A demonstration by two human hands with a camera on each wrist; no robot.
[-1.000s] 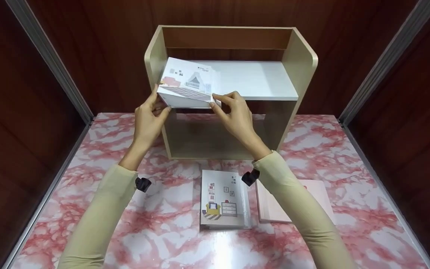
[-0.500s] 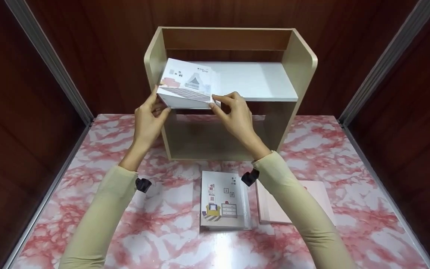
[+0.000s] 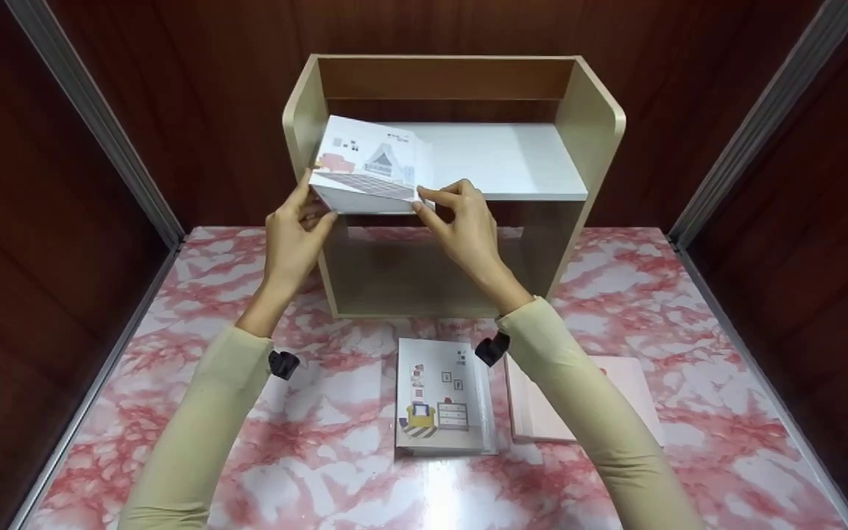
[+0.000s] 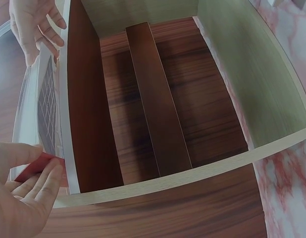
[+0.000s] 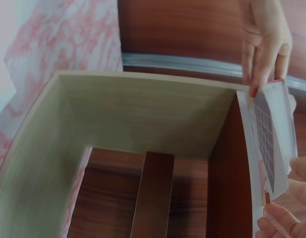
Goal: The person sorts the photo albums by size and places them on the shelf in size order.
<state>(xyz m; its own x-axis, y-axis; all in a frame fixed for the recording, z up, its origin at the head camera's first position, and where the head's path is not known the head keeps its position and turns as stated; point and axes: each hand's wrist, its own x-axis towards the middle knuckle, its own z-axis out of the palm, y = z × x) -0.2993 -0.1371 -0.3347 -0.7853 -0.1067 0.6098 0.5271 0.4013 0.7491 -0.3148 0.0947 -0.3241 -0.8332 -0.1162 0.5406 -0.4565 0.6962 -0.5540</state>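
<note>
A book [image 3: 365, 158] with a white cover, drawn with a pink sofa and a grey tent shape, lies tilted on the left part of the white shelf [image 3: 505, 158]. Its near edge faces me, and the cover stands slightly lifted from the part beneath. My left hand [image 3: 293, 235] grips the book's left end; the left wrist view shows a red corner [image 4: 36, 168] between that hand's thumb and fingers. With thumb and forefinger, my right hand [image 3: 464, 224] pinches the near right corner. The right wrist view shows the grid-patterned cover [image 5: 264, 134] angled away from the white part.
The pale wooden shelf unit [image 3: 589, 140] has raised sides and a compartment below. On the pink marbled table [image 3: 306, 442] lies a second illustrated book [image 3: 442, 397]. Right of it, partly under my right forearm, is a pink book [image 3: 626, 383]. Dark wood walls [image 3: 785, 184] enclose the table.
</note>
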